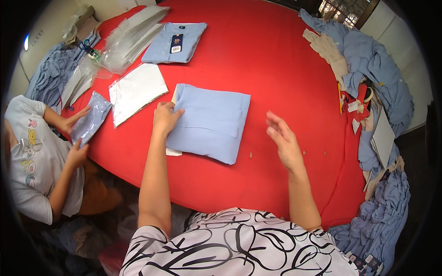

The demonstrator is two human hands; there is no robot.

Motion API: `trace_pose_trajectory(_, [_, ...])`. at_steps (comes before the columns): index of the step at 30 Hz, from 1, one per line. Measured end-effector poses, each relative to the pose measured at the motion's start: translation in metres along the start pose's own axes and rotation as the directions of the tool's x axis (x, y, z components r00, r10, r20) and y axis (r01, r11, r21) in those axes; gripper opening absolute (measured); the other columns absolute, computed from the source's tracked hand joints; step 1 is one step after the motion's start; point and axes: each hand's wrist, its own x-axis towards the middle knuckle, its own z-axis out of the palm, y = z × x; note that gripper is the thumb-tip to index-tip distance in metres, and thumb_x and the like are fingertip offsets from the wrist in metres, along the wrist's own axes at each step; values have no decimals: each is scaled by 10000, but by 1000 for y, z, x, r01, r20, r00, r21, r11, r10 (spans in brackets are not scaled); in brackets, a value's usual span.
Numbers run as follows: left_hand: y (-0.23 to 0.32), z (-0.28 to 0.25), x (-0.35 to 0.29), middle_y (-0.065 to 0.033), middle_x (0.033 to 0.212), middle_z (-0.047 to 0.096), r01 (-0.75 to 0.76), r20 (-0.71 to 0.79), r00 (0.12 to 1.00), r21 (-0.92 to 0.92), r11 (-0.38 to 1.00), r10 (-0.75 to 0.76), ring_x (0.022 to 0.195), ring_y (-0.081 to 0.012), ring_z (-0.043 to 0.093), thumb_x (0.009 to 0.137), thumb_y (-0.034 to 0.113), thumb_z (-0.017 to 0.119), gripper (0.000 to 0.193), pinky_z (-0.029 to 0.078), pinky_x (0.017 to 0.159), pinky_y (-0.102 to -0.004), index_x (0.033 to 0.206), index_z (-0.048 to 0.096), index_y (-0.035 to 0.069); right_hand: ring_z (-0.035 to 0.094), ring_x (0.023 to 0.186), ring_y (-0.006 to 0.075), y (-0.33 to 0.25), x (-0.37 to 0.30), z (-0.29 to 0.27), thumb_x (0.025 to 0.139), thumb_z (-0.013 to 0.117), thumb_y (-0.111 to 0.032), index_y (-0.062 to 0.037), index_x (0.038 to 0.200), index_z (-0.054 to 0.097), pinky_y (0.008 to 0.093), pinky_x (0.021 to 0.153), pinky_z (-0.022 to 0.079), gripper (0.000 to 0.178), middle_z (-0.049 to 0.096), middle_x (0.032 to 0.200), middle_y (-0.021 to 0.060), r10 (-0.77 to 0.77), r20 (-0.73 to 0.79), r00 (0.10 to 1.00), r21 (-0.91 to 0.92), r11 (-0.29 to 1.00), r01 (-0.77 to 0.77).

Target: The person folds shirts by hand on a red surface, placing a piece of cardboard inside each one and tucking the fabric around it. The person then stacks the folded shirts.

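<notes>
A light blue shirt, folded into a flat rectangle, lies in front of me on the red-covered table. White and beige edges of a flat sheet show from under its left side. My left hand grips that left edge, thumb on the top layer and the other fingers partly hidden. To the right of the shirt, my right hand is raised with nothing in it, its fingers extended and apart from the cloth.
At the left, a person holds a blue garment in clear plastic. A white packet, clear bags and a tagged folded shirt lie toward the far left. Blue garments and white boards line the right edge.
</notes>
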Motion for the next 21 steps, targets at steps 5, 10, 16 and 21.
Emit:
trace_pose_trajectory(5, [37,-5,-30,-141,1054,572,80,111,991,-29,996,-77,922,-319,609,806,310,763,316,495,797,-445,835,679,7,175,1477,336,39,22,63,989,505,-397,-19,1502,283,497,1200,111,675,266,1567,192,-263,19,965,-668,714,208])
trace_pose_trajectory(10, [35,17,-85,-147,939,566,-50,177,982,-103,993,68,836,-301,620,807,258,767,278,510,745,-419,831,675,-3,187,1456,414,29,52,17,964,526,-425,-21,1477,350,655,1142,74,676,285,1562,176,-137,109,985,-940,308,147])
trace_pose_trajectory(16, [93,56,-154,-164,895,598,-76,262,954,-268,960,149,807,-262,648,843,191,718,219,526,720,-403,839,651,-17,263,1428,405,40,54,22,929,544,-501,-222,1421,500,748,1071,112,568,351,1539,128,-322,242,915,-944,141,300])
trace_pose_trajectory(21, [91,61,-147,-141,896,595,34,403,907,-362,932,123,786,-254,642,854,151,698,204,519,707,-398,912,606,-21,295,1421,377,45,32,51,910,560,-502,-231,1388,538,723,1088,133,550,413,1504,100,-341,250,906,-949,99,299])
